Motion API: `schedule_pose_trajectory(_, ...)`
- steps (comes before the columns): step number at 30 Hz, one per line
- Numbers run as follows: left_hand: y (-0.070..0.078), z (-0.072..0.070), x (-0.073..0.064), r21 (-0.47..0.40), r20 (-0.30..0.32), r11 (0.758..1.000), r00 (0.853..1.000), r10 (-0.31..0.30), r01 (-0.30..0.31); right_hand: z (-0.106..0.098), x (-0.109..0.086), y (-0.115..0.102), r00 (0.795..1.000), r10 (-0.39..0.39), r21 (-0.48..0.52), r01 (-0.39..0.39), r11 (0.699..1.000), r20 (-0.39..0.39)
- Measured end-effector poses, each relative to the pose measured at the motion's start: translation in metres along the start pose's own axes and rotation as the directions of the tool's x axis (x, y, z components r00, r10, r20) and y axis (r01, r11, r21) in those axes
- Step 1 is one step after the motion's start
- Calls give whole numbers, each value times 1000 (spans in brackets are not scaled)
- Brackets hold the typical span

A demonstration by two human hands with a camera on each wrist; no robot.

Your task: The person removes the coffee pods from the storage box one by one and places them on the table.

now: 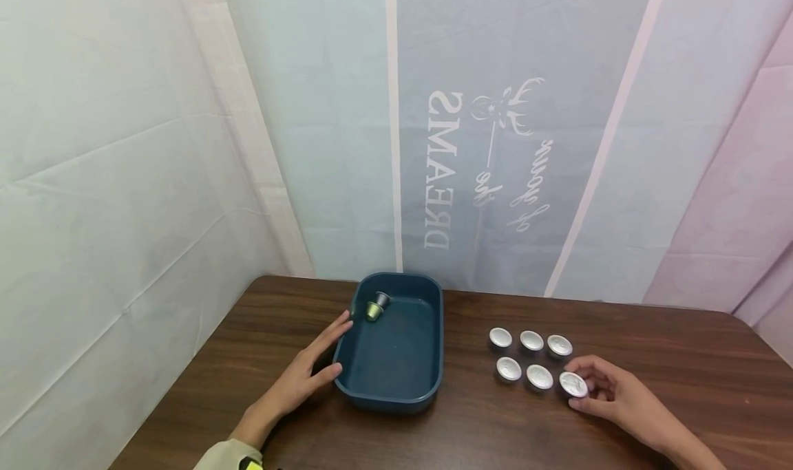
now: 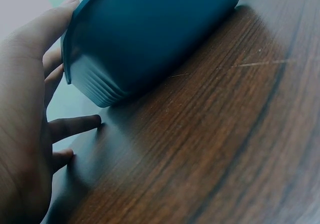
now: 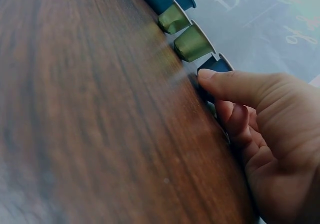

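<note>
Right hand (image 1: 613, 393) pinches a likely light, dentable capsule (image 1: 573, 385), best held below its rim, toward the desk's right edge (image 1: 751, 346); left hand (image 1: 300, 377), spread, touches the tray (image 1: 396, 356).

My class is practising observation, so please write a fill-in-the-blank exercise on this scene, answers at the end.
The hand touching the tub is the ____ one.
Inside the tub lie ____ capsules.
Outside the tub, six capsules form two rows of ____.
The right hand pinches a capsule with a ____ body.

Answers: left; two; three; blue.
</note>
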State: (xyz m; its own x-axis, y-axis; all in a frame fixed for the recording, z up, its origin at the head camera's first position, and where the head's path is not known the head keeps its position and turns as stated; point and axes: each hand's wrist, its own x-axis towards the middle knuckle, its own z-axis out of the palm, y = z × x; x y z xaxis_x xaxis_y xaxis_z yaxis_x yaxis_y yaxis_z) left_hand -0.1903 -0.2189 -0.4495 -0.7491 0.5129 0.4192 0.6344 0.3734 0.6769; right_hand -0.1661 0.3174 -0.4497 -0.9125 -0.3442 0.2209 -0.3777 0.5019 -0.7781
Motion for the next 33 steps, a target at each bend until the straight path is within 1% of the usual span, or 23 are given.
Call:
schedule_pose_trajectory(5,0,0,0,7,-3,1000,1000,-5,5,-1,2,0,1000,-19,10,19,1000,3)
schedule_pose_trajectory(8,0,0,0,5,-7,1000,1000,-3,3,-2,4,1,1000,-27,0,27,1000,2)
schedule_pose_trajectory(14,0,1,1,-1,-11,1000,1000,4,-4,-3,5,0,1000,12,-25,-13,1000,-9)
schedule_pose_trajectory(19,-1,1,1,10,-9,1000,1000,20,-20,-4,2,1,1000,-5,-22,5,1000,-2)
schedule_pose_trajectory(23,-1,1,0,19,-5,1000,1000,20,-19,-5,-1,2,1000,-14,27,14,1000,10)
schedule_pose_trajectory(26,-1,2,-1,14,-4,1000,1000,18,-18,-6,-4,3,999,-32,90,31,995,18)
schedule_pose_trajectory(28,-1,2,-1,7,-3,1000,1000,22,-22,-6,-5,2,999,-52,119,50,992,14)
schedule_pose_trajectory(31,0,2,-1,-1,-6,999,999,36,-36,-8,-6,2,994,-104,153,100,983,17)
schedule_pose_trajectory(33,0,2,-1,-1,-7,999,999,35,-35,-10,-6,2,990,-138,171,132,976,20)
